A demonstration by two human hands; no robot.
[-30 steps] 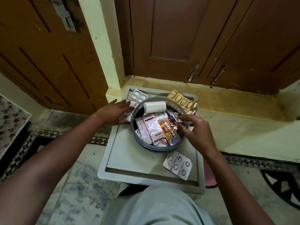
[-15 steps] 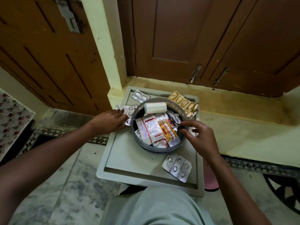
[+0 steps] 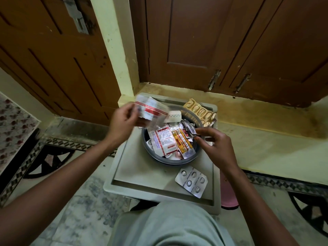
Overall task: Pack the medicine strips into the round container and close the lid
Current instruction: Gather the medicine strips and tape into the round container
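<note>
The round container [image 3: 173, 159] sits on the grey worktop [image 3: 134, 174], filled with strips [image 3: 170, 141]; a white roll [image 3: 173, 116] lies on its far rim; the left hand [image 3: 122, 121] grips blurred strips [image 3: 150, 110] above it; the right hand [image 3: 215, 146] pinches at foil inside; a silver strip [image 3: 191, 181] lies nearer, a gold strip [image 3: 200, 110] behind; print unreadable.

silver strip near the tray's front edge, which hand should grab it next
Right. The right hand is empty and nearest the silver strip; the left hand holds blurred strips.
</note>
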